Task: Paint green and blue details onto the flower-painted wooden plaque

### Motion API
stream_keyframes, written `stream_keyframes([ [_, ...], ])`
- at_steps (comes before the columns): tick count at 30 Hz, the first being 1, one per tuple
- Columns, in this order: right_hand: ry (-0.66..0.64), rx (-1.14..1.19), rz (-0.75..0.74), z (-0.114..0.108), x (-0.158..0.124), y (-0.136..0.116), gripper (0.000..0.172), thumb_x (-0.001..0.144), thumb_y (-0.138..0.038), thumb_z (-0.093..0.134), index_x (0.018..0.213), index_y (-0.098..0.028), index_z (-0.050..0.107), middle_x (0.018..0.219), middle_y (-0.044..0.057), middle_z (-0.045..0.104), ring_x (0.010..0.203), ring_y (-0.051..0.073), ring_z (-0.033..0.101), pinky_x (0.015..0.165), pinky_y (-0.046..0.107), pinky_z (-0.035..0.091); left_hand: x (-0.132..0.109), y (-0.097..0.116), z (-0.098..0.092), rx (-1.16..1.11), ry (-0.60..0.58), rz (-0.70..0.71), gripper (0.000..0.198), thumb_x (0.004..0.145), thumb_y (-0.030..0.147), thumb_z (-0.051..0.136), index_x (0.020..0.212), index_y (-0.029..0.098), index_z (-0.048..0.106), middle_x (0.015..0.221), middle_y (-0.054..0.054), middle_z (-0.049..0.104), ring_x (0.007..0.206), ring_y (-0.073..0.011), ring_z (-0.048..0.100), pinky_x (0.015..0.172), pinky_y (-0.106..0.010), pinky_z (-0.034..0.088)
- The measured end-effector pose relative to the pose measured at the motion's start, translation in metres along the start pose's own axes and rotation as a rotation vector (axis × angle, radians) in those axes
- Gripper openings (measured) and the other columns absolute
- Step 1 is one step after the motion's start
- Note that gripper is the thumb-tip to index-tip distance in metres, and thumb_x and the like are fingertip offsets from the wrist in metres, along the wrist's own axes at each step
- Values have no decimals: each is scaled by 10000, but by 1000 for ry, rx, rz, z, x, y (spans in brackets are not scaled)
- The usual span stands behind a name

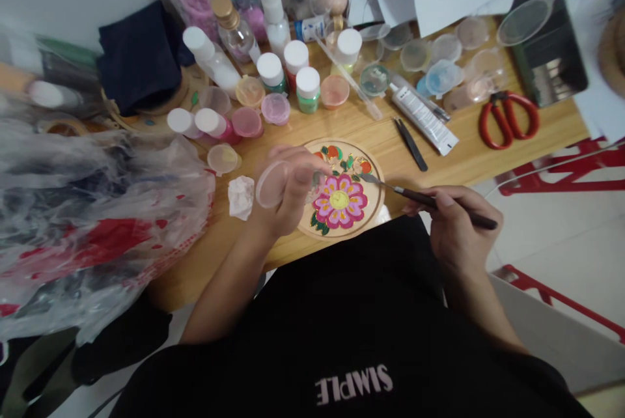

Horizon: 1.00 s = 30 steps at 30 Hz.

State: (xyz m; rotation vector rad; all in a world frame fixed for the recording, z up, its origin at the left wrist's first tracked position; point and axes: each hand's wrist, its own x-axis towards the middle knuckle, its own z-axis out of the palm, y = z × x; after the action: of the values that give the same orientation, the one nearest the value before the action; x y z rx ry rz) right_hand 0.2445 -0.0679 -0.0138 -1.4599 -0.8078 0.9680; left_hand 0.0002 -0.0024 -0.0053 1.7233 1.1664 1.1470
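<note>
A round wooden disc (374, 200) with a painted pink flower, yellow centre and green leaves lies near the table's front edge. My left hand (293, 193) is closed around a small clear plastic cup (271, 185), held just left of the disc and partly over it. My right hand (459, 222) pinches a thin dark-handled tool (422, 198) whose metal tip touches the disc's upper right part beside the small orange and green shapes.
Behind the disc stand several white-capped paint bottles (307, 89) and small lidded pots (276, 107). Black tweezers (411, 143), a glue tube (424, 118) and red scissors (508, 120) lie to the right. A crumpled tissue (241, 196) and plastic bags (92, 222) sit left.
</note>
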Motion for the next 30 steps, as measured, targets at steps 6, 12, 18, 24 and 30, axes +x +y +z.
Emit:
stream_keyframes([
  [6, -3, -21, -26, -2, 0, 0, 147, 802, -334, 810, 753, -202, 765, 622, 0, 729, 523, 182, 693, 548, 352, 614, 0, -1, 0, -8, -2, 28, 648, 1026, 699, 297, 757, 308, 738, 674, -46, 708, 647, -229, 645, 809, -459, 451],
  [12, 16, -8, -22, -2, 1, -1, 85, 790, -277, 797, 738, -212, 778, 627, -2, 738, 518, 176, 690, 496, 320, 584, 0, -1, 0, 4, -8, 25, 659, 1027, 700, 282, 768, 311, 747, 663, -47, 704, 636, -229, 642, 800, -462, 443],
  [18, 48, 23, -83, -4, 2, -1, 99, 780, -285, 810, 722, -212, 776, 628, -7, 731, 498, 183, 682, 483, 340, 590, 0, 0, 1, -2, -7, 10, 670, 1012, 728, 273, 743, 319, 731, 647, -48, 707, 650, -244, 641, 814, -473, 453],
  [24, 13, -4, -58, -6, 0, 0, 96, 798, -288, 808, 749, -207, 790, 617, -4, 720, 517, 181, 689, 505, 332, 590, 0, -1, 0, 6, -10, 21, 669, 1021, 711, 271, 745, 314, 734, 670, -54, 722, 666, -242, 651, 810, -469, 452],
  [30, 36, -8, -47, -5, -1, -1, 99, 784, -295, 807, 735, -213, 780, 623, -5, 727, 508, 182, 676, 501, 338, 586, 0, -2, 0, -6, -9, 41, 632, 1032, 683, 293, 794, 315, 748, 637, -40, 695, 609, -228, 624, 792, -462, 447],
])
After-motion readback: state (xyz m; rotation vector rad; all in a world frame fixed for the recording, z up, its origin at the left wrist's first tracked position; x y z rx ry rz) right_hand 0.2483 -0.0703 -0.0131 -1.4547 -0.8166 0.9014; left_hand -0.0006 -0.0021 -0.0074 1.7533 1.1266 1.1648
